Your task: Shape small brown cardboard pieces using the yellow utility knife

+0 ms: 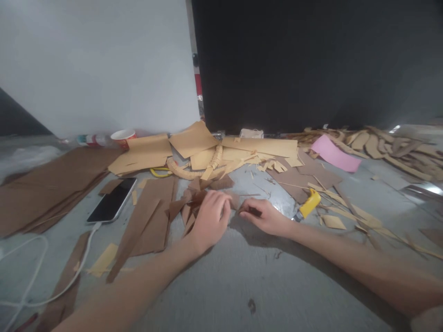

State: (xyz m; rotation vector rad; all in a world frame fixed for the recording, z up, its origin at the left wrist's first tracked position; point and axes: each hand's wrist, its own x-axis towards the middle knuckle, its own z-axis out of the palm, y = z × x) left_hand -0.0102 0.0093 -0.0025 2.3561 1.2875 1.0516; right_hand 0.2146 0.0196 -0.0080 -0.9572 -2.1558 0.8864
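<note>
Brown scraps (177, 209) are lying in a loose, overlapping heap on the tabletop (214, 295), looking matte and angular, partly hidden behind the left hand (212, 217). Its fingers are bending; the right hand (261, 216) is curling nearby. Whether either is pinching anything, I cannot tell.

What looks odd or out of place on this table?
The pink sheet at the right stands out among brown paper and tan paper. So does the phone at the left, plugged into a white cable, lying amid that paper.
</note>
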